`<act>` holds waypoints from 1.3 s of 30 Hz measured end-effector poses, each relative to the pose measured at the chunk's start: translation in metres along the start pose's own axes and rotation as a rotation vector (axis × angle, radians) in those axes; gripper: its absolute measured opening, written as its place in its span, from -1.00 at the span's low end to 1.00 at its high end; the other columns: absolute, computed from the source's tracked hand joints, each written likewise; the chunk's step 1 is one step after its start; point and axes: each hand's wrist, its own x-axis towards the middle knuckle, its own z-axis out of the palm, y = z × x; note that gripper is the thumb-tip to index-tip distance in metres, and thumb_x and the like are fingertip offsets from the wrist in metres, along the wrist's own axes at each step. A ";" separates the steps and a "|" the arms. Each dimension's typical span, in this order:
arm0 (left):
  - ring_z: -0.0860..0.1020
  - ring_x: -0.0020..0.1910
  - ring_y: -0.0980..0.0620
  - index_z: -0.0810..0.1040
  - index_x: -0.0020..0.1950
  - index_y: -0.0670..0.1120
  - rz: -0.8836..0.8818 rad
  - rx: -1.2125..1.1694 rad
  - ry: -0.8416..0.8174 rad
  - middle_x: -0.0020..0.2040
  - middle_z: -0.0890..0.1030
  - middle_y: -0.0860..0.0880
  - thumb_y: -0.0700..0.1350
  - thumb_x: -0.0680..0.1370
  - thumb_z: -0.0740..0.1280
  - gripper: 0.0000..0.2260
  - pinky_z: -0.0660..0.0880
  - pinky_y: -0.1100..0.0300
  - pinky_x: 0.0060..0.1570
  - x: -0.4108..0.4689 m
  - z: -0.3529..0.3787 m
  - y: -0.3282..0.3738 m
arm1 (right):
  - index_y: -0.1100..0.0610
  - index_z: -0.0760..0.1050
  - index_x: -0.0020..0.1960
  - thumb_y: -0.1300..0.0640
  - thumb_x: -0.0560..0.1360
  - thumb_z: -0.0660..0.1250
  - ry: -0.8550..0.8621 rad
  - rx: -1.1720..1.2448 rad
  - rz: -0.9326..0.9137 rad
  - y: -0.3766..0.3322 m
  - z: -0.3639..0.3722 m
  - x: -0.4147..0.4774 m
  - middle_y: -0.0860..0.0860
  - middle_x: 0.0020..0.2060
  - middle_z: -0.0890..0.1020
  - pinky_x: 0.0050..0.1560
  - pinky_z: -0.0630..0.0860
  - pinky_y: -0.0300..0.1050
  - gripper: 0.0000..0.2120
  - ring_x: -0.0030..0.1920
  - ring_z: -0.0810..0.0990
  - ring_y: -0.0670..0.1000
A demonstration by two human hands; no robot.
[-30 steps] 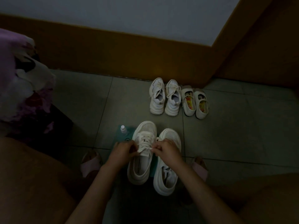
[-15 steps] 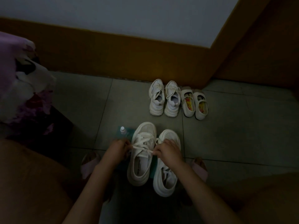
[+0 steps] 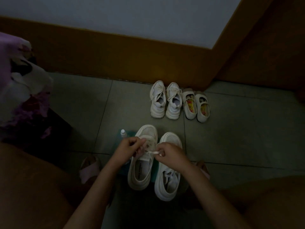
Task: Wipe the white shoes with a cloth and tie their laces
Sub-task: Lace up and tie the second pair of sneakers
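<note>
On the teal sheet: white mesh chunky-soled sneaker (image 3: pixel 142 172), toe pointing away from the person, partly on a flat teal sheet (image 3: pixel 130 132).
Lace: flat white lace (image 3: pixel 154 152) crosses this sneaker's tongue.
Left hand (image 3: pixel 127 148): fingers curled, pinching the lace at the sneaker's left.
Right hand (image 3: pixel 171 157): pinching a lace end at its right.
Matching white sneaker (image 3: pixel 171 139): touching its right side.
Small white-capped bottle (image 3: pixel 123 132): just left of its toe.
Farther pairs: white lace-up trainers (image 3: pixel 164 100) and cream strap shoes (image 3: pixel 196 104), well beyond its toe.
</note>
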 end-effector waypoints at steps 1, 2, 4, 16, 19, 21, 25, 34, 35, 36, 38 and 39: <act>0.38 -0.51 0.24 0.47 -0.36 -0.18 -0.005 -0.016 0.001 -0.53 0.43 0.08 -0.19 0.57 0.26 -0.71 0.34 0.42 -0.41 0.001 0.000 -0.002 | -0.05 0.33 -0.39 0.07 0.44 0.32 -0.006 0.069 0.021 -0.001 0.000 0.000 -0.07 -0.47 0.40 -0.37 0.29 -0.16 -0.73 -0.39 0.40 -0.09; 0.37 -0.50 0.25 0.47 -0.35 -0.15 -0.007 -0.012 0.006 -0.53 0.42 0.09 -0.18 0.57 0.25 -0.72 0.32 0.42 -0.41 0.002 0.000 -0.004 | -0.06 0.34 -0.39 0.07 0.44 0.33 -0.013 0.132 0.039 -0.002 0.001 0.001 -0.07 -0.47 0.40 -0.35 0.29 -0.16 -0.73 -0.40 0.39 -0.09; 0.40 -0.45 0.26 0.53 -0.29 -0.10 -0.034 -0.040 0.001 -0.48 0.48 0.12 -0.16 0.59 0.23 -0.75 0.33 0.41 -0.40 0.005 -0.001 -0.011 | -0.10 0.40 -0.36 0.07 0.44 0.35 -0.008 0.226 0.048 -0.003 0.003 0.003 -0.04 -0.44 0.43 -0.30 0.33 -0.16 -0.76 -0.38 0.41 -0.09; 0.49 -0.44 0.22 0.58 -0.07 -0.06 -0.060 -0.108 -0.085 -0.41 0.59 0.07 -0.24 0.60 0.20 -0.81 0.39 0.37 -0.42 0.010 0.005 -0.025 | 0.21 0.54 -0.07 0.23 0.48 0.36 0.106 0.737 0.120 -0.019 0.008 0.015 0.02 -0.31 0.61 -0.47 0.37 -0.42 -0.94 -0.44 0.53 -0.24; 0.50 -0.39 0.31 0.58 -0.08 -0.07 -0.010 -0.049 -0.063 -0.36 0.59 0.10 -0.25 0.59 0.21 -0.82 0.39 0.45 -0.35 0.012 0.007 -0.023 | 0.23 0.51 -0.12 0.27 0.48 0.37 0.092 0.800 0.128 -0.024 0.007 0.020 0.05 -0.36 0.60 -0.52 0.36 -0.41 -0.96 -0.54 0.51 -0.22; 0.50 -0.36 0.35 0.57 -0.09 -0.08 0.013 -0.052 -0.010 -0.28 0.57 0.07 -0.28 0.58 0.21 -0.82 0.38 0.48 -0.30 0.012 0.007 -0.024 | 0.19 0.49 -0.19 0.26 0.46 0.38 0.153 0.812 0.158 -0.024 0.008 0.024 0.05 -0.41 0.57 -0.54 0.34 -0.40 -0.91 -0.59 0.46 -0.20; 0.47 -0.38 0.26 0.55 -0.20 -0.12 0.036 -0.008 -0.059 -0.39 0.54 0.08 -0.26 0.59 0.21 -0.79 0.38 0.46 -0.28 0.011 0.008 -0.020 | 0.23 0.55 -0.16 0.25 0.42 0.43 0.218 0.789 0.173 -0.017 0.009 0.029 -0.01 -0.40 0.56 -0.48 0.35 -0.44 -0.93 -0.55 0.47 -0.25; 0.53 -0.20 0.14 0.58 -0.21 0.04 -0.037 0.001 -0.204 -0.31 0.60 0.11 0.05 0.48 0.27 -0.84 0.42 0.18 -0.04 0.014 0.008 -0.023 | 0.41 0.58 -0.06 0.35 0.40 0.42 0.192 0.803 0.114 -0.013 0.012 0.032 -0.10 -0.47 0.57 -0.47 0.35 -0.46 -0.86 -0.52 0.49 -0.28; 0.55 -0.18 0.21 0.58 -0.14 0.03 -0.040 -0.005 -0.225 -0.27 0.62 0.14 -0.02 0.52 0.29 -0.90 0.43 0.25 -0.03 0.013 0.009 -0.021 | 0.41 0.59 -0.07 0.35 0.40 0.42 0.194 0.799 0.115 -0.013 0.012 0.032 -0.13 -0.51 0.56 -0.48 0.35 -0.46 -0.86 -0.52 0.50 -0.28; 0.55 -0.16 0.29 0.58 -0.08 0.04 -0.018 0.024 -0.247 -0.24 0.62 0.17 -0.10 0.55 0.30 -0.93 0.43 0.34 -0.04 0.013 0.010 -0.018 | 0.40 0.59 -0.08 0.35 0.40 0.43 0.193 0.796 0.114 -0.013 0.012 0.032 -0.14 -0.53 0.56 -0.48 0.35 -0.46 -0.87 -0.51 0.50 -0.27; 0.53 -0.20 0.37 0.55 -0.06 0.05 0.059 0.106 -0.250 -0.23 0.60 0.20 -0.18 0.55 0.31 -0.88 0.41 0.43 -0.12 0.012 0.011 -0.016 | 0.34 0.60 -0.09 0.33 0.39 0.44 0.183 0.795 0.111 -0.014 0.011 0.034 -0.13 -0.46 0.58 -0.46 0.35 -0.46 -0.89 -0.47 0.53 -0.27; 0.52 -0.24 0.36 0.55 -0.09 0.05 0.076 0.107 -0.218 -0.26 0.59 0.18 -0.18 0.55 0.31 -0.87 0.41 0.40 -0.14 0.012 0.011 -0.018 | 0.31 0.60 -0.08 0.30 0.40 0.44 0.176 0.793 0.109 -0.015 0.011 0.034 -0.08 -0.40 0.59 -0.45 0.36 -0.46 -0.89 -0.43 0.54 -0.26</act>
